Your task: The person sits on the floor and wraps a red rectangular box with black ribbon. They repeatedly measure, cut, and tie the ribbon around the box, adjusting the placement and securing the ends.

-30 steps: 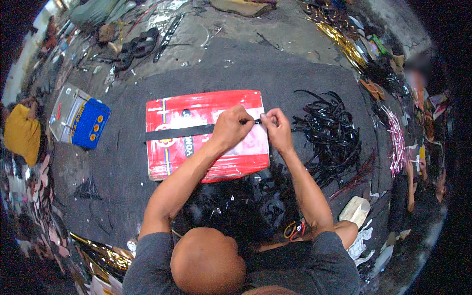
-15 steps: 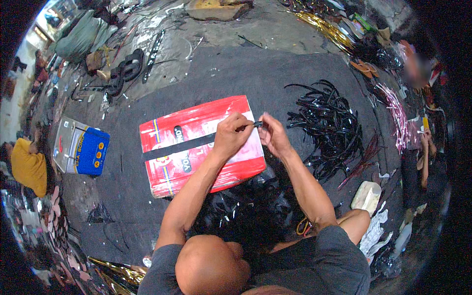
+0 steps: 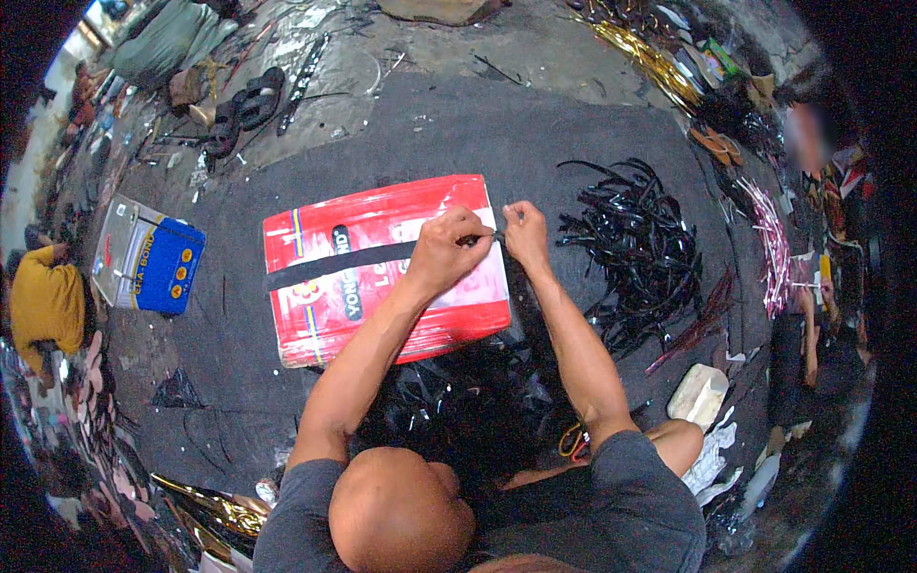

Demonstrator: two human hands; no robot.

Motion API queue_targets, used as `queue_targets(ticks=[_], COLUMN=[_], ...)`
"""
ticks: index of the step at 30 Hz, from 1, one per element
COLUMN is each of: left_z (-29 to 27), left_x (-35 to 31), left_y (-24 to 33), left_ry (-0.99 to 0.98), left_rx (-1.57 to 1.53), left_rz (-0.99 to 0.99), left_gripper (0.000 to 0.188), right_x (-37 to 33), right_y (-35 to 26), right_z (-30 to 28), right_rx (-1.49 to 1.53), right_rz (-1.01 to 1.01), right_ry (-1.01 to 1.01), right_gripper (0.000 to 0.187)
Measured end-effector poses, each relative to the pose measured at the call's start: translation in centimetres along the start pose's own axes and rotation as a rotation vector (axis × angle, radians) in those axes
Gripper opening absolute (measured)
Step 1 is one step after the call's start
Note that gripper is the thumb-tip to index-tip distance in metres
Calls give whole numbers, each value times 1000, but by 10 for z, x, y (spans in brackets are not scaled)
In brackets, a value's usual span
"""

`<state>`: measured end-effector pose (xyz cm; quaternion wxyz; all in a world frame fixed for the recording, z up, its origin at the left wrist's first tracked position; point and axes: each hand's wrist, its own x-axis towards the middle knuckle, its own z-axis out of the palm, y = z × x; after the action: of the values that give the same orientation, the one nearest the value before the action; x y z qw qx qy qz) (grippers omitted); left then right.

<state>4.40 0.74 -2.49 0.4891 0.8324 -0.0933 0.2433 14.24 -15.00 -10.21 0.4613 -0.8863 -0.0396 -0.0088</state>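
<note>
A red box (image 3: 458, 336), rectangular and glossy with white lettering patches, lies in front of me. A flat black strip (image 3: 344, 265) runs across its top from the left edge to my hands. My left hand (image 3: 443, 256) rests over the right part of the box, thumb and fingers pinched on the strip. Just past the box's right edge, my right hand (image 3: 524, 237) has its fingers curled and pinched together beside the strip's end. That end is small and partly hidden between the two hands, so the right hand's hold on it is hard to make out.
Right of the box lies a heap of shiny black strips (image 3: 635, 248). A blue and silver tin (image 3: 167, 267) stands at the left. Farther right are pink strips (image 3: 766, 239), a white block (image 3: 698, 395) and another person (image 3: 812, 306). Black sandals (image 3: 258, 100) lie at the far left.
The view has shifted slightly. My right hand has turned more upright, fingers curled in, beside the box edge. My left hand stays pinched on the strip.
</note>
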Motion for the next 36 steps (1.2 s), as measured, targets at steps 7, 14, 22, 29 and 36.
queue_targets(ticks=[7,14,22,29,36], left_z=[-2,5,-1,-1,1], left_x=[0,4,-3,-1,2], left_y=[-2,0,-7,2,4], left_ry=[-27,-3,13,-11,9], left_rx=[-7,-25,-18,-7,-4], left_rz=[-49,6,-4,-48,-14], left_gripper=[6,4,5,5,4], right_x=[-2,-11,-1,-7,8], right_y=[51,136,-25,-42,69], right_z=[3,-23,-26,-16,2], right_rx=[-102,-417,284,175,27], right_rz=[52,188,-111,-236,-107], right_ry=[65,144,-218,-119,-64], right_gripper=[23,26,29,30,28])
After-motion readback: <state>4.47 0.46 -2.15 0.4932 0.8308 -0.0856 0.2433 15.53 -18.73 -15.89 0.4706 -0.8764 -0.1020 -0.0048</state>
